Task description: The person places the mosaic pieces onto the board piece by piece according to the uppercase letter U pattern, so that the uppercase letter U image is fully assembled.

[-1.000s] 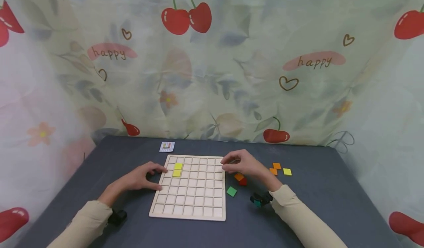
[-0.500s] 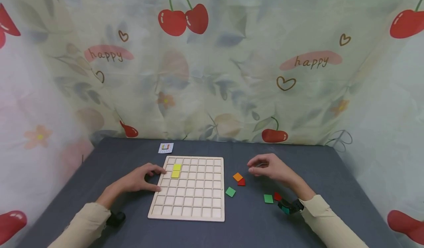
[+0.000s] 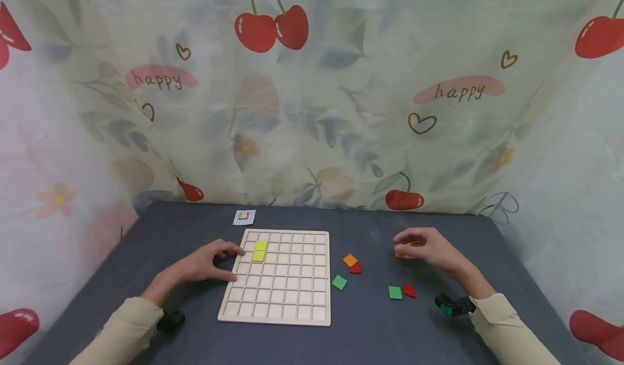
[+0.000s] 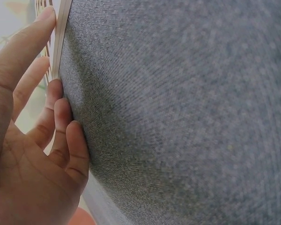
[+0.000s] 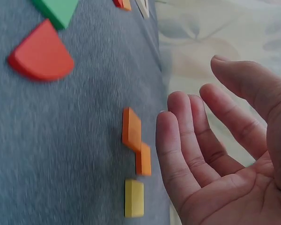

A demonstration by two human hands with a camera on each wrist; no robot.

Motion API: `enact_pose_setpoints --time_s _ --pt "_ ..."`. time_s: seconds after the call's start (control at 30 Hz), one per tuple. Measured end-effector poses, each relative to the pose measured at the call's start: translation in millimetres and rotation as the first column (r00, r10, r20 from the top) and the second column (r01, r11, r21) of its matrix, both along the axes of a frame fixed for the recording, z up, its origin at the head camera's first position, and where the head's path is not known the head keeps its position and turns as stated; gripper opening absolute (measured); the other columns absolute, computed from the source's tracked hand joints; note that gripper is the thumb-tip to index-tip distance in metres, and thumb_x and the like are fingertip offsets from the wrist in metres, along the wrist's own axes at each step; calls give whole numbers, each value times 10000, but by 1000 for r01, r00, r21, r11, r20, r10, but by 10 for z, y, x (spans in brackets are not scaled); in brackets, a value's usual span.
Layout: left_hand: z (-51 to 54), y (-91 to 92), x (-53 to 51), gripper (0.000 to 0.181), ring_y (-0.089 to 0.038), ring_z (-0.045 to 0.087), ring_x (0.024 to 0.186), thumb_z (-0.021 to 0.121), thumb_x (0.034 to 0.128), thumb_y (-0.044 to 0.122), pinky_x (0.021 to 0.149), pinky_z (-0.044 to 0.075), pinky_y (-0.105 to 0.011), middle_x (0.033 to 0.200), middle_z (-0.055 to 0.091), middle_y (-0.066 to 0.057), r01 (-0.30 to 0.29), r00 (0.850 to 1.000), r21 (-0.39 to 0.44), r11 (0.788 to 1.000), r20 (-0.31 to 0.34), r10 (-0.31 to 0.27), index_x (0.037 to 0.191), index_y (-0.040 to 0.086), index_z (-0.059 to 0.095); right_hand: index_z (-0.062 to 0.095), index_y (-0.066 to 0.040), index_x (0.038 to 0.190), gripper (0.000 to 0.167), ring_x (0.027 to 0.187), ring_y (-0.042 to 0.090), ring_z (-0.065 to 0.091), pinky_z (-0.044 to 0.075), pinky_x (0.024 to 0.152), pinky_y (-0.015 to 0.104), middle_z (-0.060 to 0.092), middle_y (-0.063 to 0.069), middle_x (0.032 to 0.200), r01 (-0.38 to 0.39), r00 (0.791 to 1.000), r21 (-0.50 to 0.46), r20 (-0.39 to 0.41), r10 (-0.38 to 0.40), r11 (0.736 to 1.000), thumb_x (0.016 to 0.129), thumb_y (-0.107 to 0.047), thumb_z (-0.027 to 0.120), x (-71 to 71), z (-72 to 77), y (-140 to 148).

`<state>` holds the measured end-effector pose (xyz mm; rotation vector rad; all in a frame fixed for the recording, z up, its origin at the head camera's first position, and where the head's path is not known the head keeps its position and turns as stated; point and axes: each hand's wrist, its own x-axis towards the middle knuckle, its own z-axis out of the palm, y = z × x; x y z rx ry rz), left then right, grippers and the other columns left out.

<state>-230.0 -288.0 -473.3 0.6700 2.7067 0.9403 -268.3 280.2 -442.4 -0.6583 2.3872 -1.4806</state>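
Observation:
A pale wooden grid board (image 3: pixel 287 278) lies on the dark table, with two yellow squares (image 3: pixel 260 251) in its upper left cells, one behind the other. My left hand (image 3: pixel 207 261) rests on the board's left edge, fingers and thumb spread; in the left wrist view the fingertips (image 4: pixel 51 86) touch its rim. My right hand (image 3: pixel 431 247) is over the right part of the table, above orange pieces it partly hides. In the right wrist view that hand (image 5: pixel 225 154) is relaxed and holds nothing, beside two orange pieces (image 5: pixel 131 129) and a yellow one (image 5: pixel 134 198).
Right of the board lie an orange square (image 3: pixel 350 260), a red piece (image 3: pixel 356 268) and a green square (image 3: pixel 339 282). Nearer the right wrist are another green square (image 3: pixel 395 293) and a red rounded piece (image 3: pixel 409 289). A small patterned card (image 3: pixel 244 217) lies behind the board.
My right hand has moved right, from the board's right edge to above the orange pieces. A green square and a red piece near its wrist have come into sight. My left hand stays put.

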Motion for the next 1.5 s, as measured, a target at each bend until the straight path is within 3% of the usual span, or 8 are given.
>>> enact_pose_setpoints --time_s 0.27,0.87,1.1,1.37,1.5 --pt "9 17 8 591 -292 538 1076 849 845 380 942 434 -534 1200 550 -66 3 1000 6 1000 4 -3 1333 119 642 644 79 1246 376 1063 393 635 544 870 460 622 249 1248 76 995 7 61 -76 997 975 -170 721 -55 -16 247" --pt "28 26 -11 584 -298 538 1079 850 845 376 940 435 -534 1203 555 -63 1 1000 0 1000 7 -1 1330 127 644 639 89 1245 408 1020 290 651 562 828 403 654 194 1203 139 990 127 17 -142 982 975 -204 725 -198 -58 574" --pt "37 33 -17 590 -300 534 1084 856 838 373 952 428 -539 1201 559 -63 -3 1000 10 1000 8 3 1326 119 643 673 52 1202 383 953 239 647 537 777 316 677 175 1140 114 993 198 -59 -104 974 924 -187 783 -286 -159 657" --pt "38 38 4 580 -300 539 1080 860 837 360 948 430 -537 1201 555 -66 -12 1000 1 1000 22 12 1324 129 648 706 27 1140 351 872 189 634 525 756 291 683 124 1056 53 990 246 -138 -20 968 877 -171 829 -338 -271 663" --pt "41 36 11 576 -306 543 1078 861 838 354 945 434 -536 1198 559 -70 -9 1000 4 1000 19 9 1320 120 650 725 12 1100 293 822 178 614 511 725 291 679 97 1000 60 989 262 -148 -22 963 881 -156 822 -332 -296 640"
